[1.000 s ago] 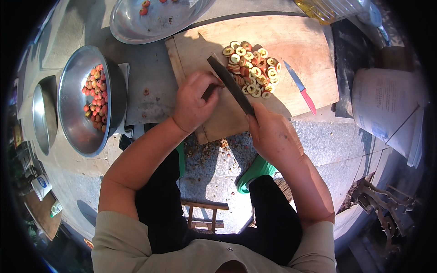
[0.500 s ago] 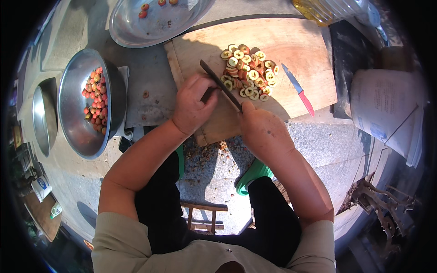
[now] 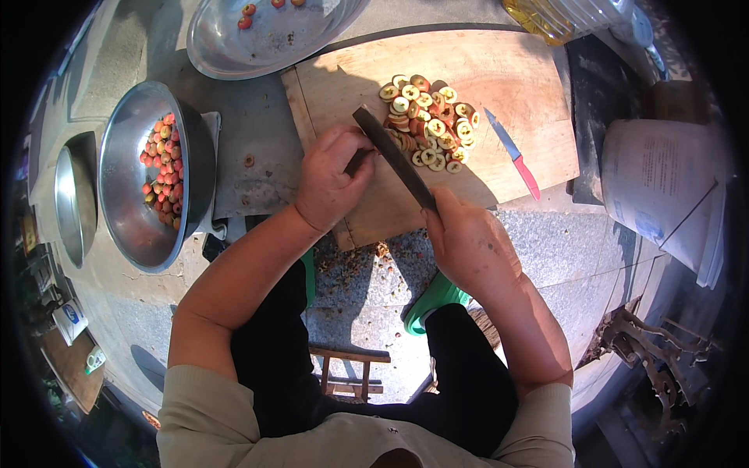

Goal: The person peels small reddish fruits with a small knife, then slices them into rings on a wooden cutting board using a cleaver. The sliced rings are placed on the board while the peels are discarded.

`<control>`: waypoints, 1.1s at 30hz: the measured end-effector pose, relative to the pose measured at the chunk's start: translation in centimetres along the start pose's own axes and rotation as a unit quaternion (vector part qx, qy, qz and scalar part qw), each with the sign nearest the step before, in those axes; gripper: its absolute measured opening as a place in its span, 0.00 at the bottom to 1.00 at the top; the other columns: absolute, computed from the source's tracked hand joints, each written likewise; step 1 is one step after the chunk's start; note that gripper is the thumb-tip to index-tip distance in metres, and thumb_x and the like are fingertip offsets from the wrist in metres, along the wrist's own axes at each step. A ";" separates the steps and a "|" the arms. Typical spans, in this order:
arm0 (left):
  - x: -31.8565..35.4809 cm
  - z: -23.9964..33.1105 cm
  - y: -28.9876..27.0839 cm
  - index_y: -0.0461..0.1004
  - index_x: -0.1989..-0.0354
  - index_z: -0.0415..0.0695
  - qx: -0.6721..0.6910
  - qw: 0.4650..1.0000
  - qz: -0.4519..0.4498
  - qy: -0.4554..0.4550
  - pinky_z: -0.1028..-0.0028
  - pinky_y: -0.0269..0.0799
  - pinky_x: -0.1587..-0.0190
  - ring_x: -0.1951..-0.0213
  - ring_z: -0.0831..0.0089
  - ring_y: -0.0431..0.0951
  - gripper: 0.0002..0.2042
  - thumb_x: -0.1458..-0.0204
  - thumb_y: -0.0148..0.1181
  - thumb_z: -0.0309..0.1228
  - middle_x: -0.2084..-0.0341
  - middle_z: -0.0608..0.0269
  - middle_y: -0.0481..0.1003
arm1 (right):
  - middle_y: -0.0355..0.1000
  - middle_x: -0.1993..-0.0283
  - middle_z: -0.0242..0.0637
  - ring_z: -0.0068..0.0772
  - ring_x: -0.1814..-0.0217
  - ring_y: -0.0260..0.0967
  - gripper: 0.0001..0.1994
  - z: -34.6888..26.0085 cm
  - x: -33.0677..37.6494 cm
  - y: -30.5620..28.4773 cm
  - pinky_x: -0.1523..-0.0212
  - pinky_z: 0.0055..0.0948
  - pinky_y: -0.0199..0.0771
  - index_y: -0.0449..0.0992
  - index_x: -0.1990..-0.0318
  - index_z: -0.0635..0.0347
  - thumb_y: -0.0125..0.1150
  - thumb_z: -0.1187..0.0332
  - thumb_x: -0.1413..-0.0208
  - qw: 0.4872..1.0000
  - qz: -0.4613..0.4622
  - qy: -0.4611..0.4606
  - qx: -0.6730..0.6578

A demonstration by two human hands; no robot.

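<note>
My right hand (image 3: 476, 242) is closed round the near end of a dark-bladed knife (image 3: 395, 161); the handle is hidden in the fist. The blade slants up and leftward over the wooden cutting board (image 3: 499, 70). My left hand (image 3: 331, 175) is just left of the blade, over the board's left part, its fingers curled and thumb drawn in; what they hold, if anything, is hidden. Beyond the blade lies a heap of round red-skinned, pale fruit slices (image 3: 433, 129), some with star-shaped core holes. A small red-handled knife (image 3: 515, 156) rests on the board's right side.
Small red fruits (image 3: 164, 171) fill part of a deep metal bowl (image 3: 117, 179) at the left. A shallow metal basin (image 3: 226, 62) with a few fruits stands behind. At the right are a white bucket (image 3: 655, 179) and a clear jug of yellow liquid (image 3: 554, 19). Scraps litter the floor below.
My right hand has shifted right and slightly nearer to me. The dark blade has come up and turned, showing more of its flat side. My left hand has barely moved.
</note>
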State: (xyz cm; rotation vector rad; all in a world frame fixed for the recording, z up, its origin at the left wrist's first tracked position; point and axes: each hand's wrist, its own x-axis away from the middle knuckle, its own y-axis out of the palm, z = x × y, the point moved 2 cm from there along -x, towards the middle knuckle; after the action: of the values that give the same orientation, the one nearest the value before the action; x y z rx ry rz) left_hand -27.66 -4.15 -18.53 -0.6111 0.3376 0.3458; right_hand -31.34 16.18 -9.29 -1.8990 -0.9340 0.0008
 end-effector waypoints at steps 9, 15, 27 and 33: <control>0.0 0.1 -0.2 0.78 0.64 0.41 -0.011 1.000 -0.007 0.001 0.64 0.77 0.61 0.64 0.55 0.81 0.09 0.52 0.66 0.17 0.65 0.54 0.78 | 0.74 0.73 0.59 0.67 0.66 0.74 0.09 0.0 -0.8 0.2 0.66 0.60 0.71 0.69 0.59 0.62 0.54 0.65 0.32 1.000 -0.007 -0.001 0.007; 0.1 0.0 0.0 0.76 0.65 0.40 -0.026 1.000 -0.005 0.010 0.63 0.76 0.61 0.63 0.53 0.80 0.09 0.54 0.66 0.18 0.66 0.53 0.77 | 0.77 0.66 0.58 0.65 0.59 0.76 0.11 -0.4 -3.7 1.8 0.59 0.59 0.72 0.69 0.59 0.63 0.51 0.64 0.32 1.000 -0.018 -0.013 0.001; 0.5 0.7 0.6 0.76 0.63 0.40 -0.055 0.997 -0.041 0.023 0.61 0.78 0.58 0.61 0.51 0.80 0.09 0.52 0.66 0.20 0.60 0.53 0.76 | 0.77 0.67 0.57 0.63 0.61 0.76 0.10 -0.2 -4.8 2.4 0.60 0.55 0.75 0.69 0.59 0.63 0.52 0.63 0.32 1.000 0.004 -0.013 -0.006; -2.9 1.3 -0.7 0.76 0.60 0.41 0.033 0.999 0.018 0.004 0.66 0.78 0.60 0.63 0.58 0.80 0.09 0.48 0.63 0.18 0.60 0.54 0.75 | 0.77 0.70 0.58 0.64 0.65 0.77 0.11 1.4 -3.3 1.0 0.67 0.55 0.76 0.69 0.57 0.63 0.53 0.63 0.31 0.996 0.083 -0.020 0.010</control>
State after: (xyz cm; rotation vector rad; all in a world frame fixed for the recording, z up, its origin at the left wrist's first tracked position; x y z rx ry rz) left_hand -29.68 -4.48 -16.05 -0.5429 0.3667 0.3660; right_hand -33.63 15.07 -12.03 -1.9592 -0.7987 0.1471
